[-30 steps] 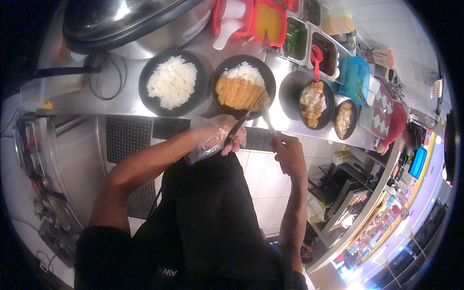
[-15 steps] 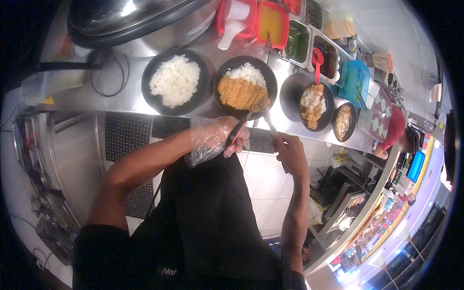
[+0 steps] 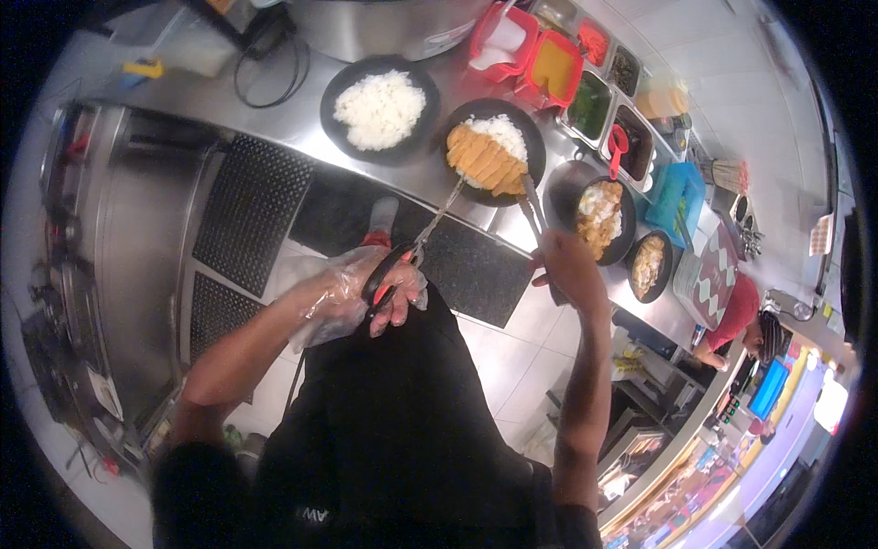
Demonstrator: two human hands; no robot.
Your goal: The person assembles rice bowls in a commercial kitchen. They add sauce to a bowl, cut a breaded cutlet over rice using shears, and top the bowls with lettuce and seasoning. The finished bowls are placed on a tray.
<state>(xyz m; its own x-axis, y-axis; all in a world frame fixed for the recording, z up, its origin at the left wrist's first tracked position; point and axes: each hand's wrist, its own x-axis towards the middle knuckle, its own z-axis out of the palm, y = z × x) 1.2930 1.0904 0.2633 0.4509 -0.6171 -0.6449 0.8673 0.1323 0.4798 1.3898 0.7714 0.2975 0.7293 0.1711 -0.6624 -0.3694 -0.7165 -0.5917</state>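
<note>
My left hand (image 3: pixel 352 288), in a clear plastic glove, grips kitchen scissors (image 3: pixel 443 209) with black and red handles. Their blades point up at the near rim of a black bowl (image 3: pixel 539 137). In that bowl a golden breaded cutlet (image 3: pixel 485 163), cut into strips, lies against white rice (image 3: pixel 505 130). Bare, my right hand (image 3: pixel 572 265) is closed round metal tongs (image 3: pixel 531 209), whose tips reach the cutlet's right end. To the left of this bowl, plain white rice (image 3: pixel 386 110) fills the middle of another black bowl (image 3: pixel 331 128).
Two dark dishes with topped food (image 3: pixel 599 218) (image 3: pixel 648 263) stand to the right. Behind are red tubs (image 3: pixel 554 71), metal ingredient pans (image 3: pixel 589 102), a blue container (image 3: pixel 675 197) and a large steel pot (image 3: pixel 384 27). A person in red (image 3: pixel 734 320) is at the far right.
My left hand has drawn the scissors back toward me, away from the cutlet. The tongs stay at its right end. The whole view has shifted and turned.
</note>
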